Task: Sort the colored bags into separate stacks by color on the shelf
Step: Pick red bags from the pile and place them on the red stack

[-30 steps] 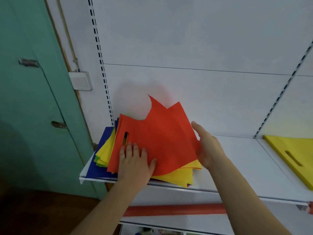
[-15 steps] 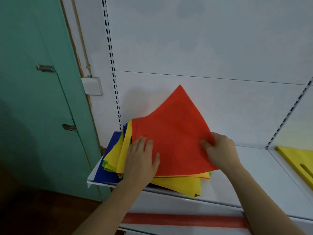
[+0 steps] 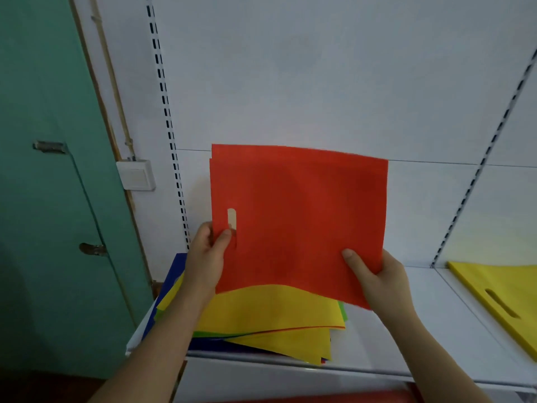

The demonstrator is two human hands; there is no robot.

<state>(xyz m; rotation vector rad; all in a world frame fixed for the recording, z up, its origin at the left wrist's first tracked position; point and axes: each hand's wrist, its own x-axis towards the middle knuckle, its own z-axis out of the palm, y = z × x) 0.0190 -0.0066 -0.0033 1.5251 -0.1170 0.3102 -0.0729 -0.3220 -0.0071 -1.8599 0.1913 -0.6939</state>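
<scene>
Both grips pinch red bag [image 3: 299, 219]: left hand [image 3: 207, 257], right hand [image 3: 374, 274]; mixed pile [image 3: 270, 318] below unsorted; yellow stack [image 3: 499, 298] started far right on shelf [image 3: 406, 338]; red stack none visible

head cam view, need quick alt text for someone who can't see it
Two bare hands hold a red bag upright above a mixed pile of bags on a white shelf: the left hand pinches its edge by the handle slot, the right hand grips its lower corner. A yellow bag lies flat farther right; a green door stands at left.
</scene>
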